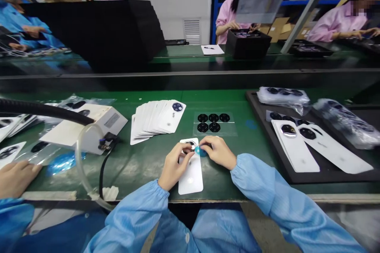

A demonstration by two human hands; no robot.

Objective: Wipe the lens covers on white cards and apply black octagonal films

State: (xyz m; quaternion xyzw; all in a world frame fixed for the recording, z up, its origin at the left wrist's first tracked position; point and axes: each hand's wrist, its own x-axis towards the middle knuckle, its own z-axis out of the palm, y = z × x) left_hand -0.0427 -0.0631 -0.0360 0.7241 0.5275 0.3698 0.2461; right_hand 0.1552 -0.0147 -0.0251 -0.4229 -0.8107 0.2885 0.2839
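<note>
Obs: left hand (175,164) has its fingers curled, thumb and forefinger closed on the top end of a flat white rectangular plastic phone back cover (192,176), at its round black camera ring (189,145). The cover lies flat on the green bench mat (142,162), with its glossy face up. Right hand (219,152) has its fingertips pinched shut on a small blue film tab (202,151), just right of the ring at the cover's edge.

Beyond the grip is a clear sheet of five black round lens discs (213,122). Up-left of it is a fanned stack of white covers (157,120). Well to the right is a black tray (329,176).
</note>
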